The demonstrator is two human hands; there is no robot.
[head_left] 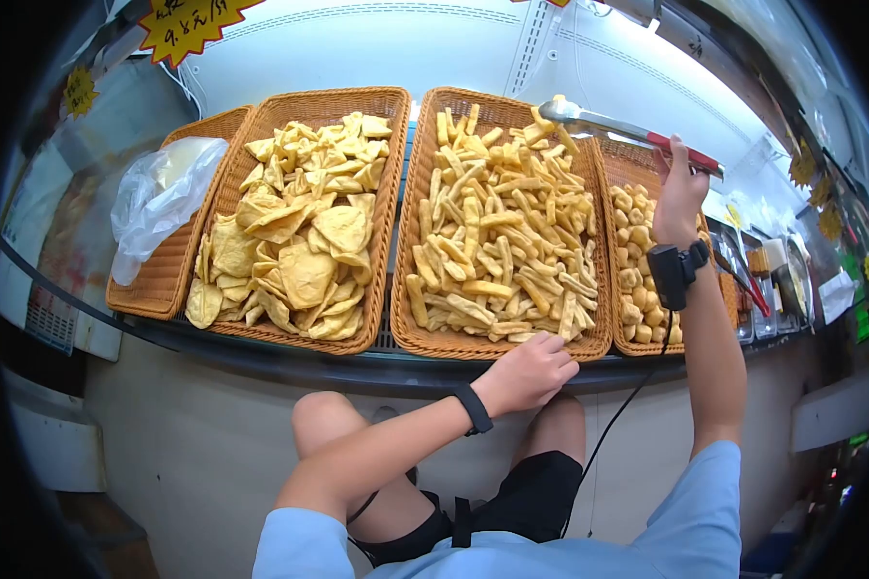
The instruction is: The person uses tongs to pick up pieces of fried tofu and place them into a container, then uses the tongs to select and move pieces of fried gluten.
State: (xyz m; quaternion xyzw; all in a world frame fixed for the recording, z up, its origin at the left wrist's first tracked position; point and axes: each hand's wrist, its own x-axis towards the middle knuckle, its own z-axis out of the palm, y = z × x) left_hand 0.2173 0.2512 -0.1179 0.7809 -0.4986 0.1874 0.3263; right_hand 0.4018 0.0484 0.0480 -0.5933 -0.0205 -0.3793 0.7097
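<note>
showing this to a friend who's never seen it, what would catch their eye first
The heaped basket of golden sticks in the middle stands out first, with the basket of flat pieces just left of it. Over its far edge the right hand holds red-handled tongs raised, while the left hand rests at its near rim.

The tongs (599,123) at one o'clock are shiny metal, the baskets (164,280) rough woven cane, the ten o'clock bag (154,203) crinkly plastic.
</note>
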